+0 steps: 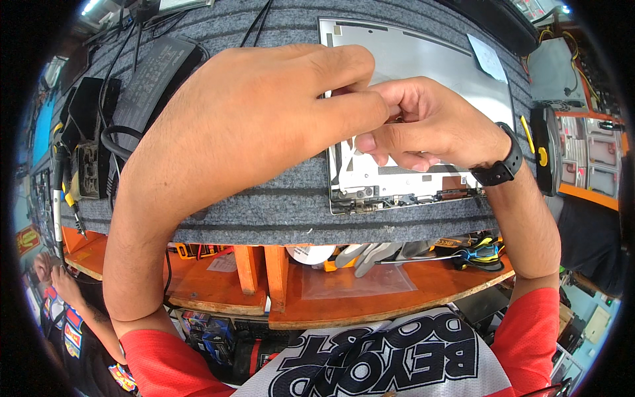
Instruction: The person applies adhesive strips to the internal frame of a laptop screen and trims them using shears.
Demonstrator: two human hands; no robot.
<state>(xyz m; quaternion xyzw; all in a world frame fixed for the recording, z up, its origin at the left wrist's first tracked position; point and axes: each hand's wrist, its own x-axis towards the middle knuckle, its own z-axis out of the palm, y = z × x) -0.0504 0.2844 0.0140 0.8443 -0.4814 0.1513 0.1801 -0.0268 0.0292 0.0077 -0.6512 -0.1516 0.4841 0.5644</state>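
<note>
My left hand (pixel 291 99) and my right hand (pixel 430 126) meet over a silver laptop lid panel (pixel 423 59). The fingers of both are curled, with thumbs and fingertips pressed close together. Whatever they pinch between them is hidden by the fingers. The panel lies on a grey ribbed mat (pixel 264 218), with hinge parts and small fittings along its near edge. A pale blue paper note (pixel 486 57) rests on its far right corner. On my right wrist is a black watch (pixel 499 162).
At left, a dark power adapter (pixel 155 83) and cables lie on the mat. A yellow tool (pixel 527 135) and an orange parts organiser (pixel 589 155) are at right. Below the mat, an orange shelf (pixel 218 281) holds gloves (pixel 370 257) and tools. Another person's hand (pixel 64 286) shows lower left.
</note>
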